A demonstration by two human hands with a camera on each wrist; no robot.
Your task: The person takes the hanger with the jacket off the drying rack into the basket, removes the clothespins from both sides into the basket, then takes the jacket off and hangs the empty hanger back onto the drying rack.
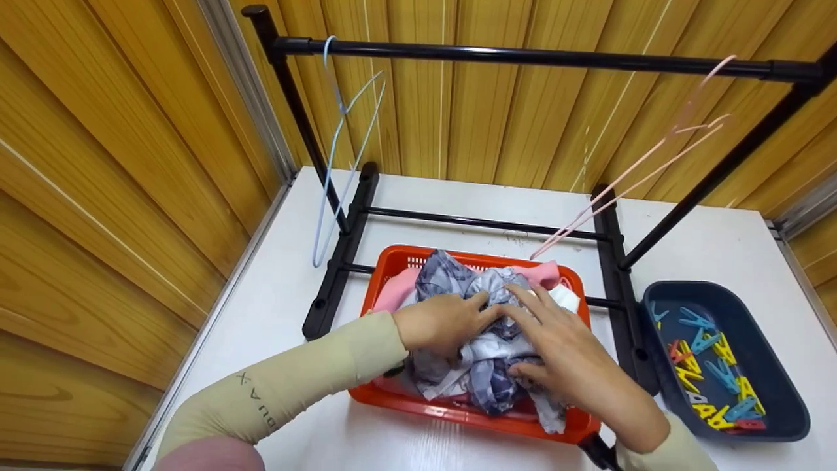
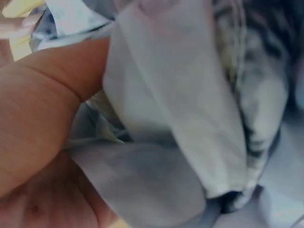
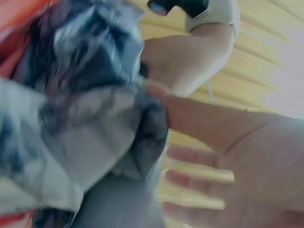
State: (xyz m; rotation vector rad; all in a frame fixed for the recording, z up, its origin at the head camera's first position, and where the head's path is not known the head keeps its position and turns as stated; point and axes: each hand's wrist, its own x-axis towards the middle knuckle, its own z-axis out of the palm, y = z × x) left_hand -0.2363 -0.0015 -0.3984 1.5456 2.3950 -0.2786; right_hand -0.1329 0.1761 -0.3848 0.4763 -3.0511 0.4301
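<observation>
A crumpled grey-and-white patterned garment [image 1: 495, 366] lies on top of the pile in the red basket [image 1: 418, 409]. My left hand [image 1: 439, 325] grips the cloth on the pile's left side. Pale grey fabric [image 2: 166, 90] covers its fingertips in the left wrist view. My right hand [image 1: 563, 343] lies over the right side of the pile, fingers spread and fairly straight. In the right wrist view its thumb [image 3: 199, 118] touches the patterned cloth, while the other fingers stand apart from it. Pink cloth [image 1: 396, 290] shows at the basket's back left.
A black rack [image 1: 484, 53] stands around the basket. From its top bar hang a blue hanger [image 1: 335, 140] at left and a pink hanger [image 1: 644, 160] at right. A dark blue tub [image 1: 771, 366] with several colored clothespins sits at the right. Wood-patterned walls enclose the white surface.
</observation>
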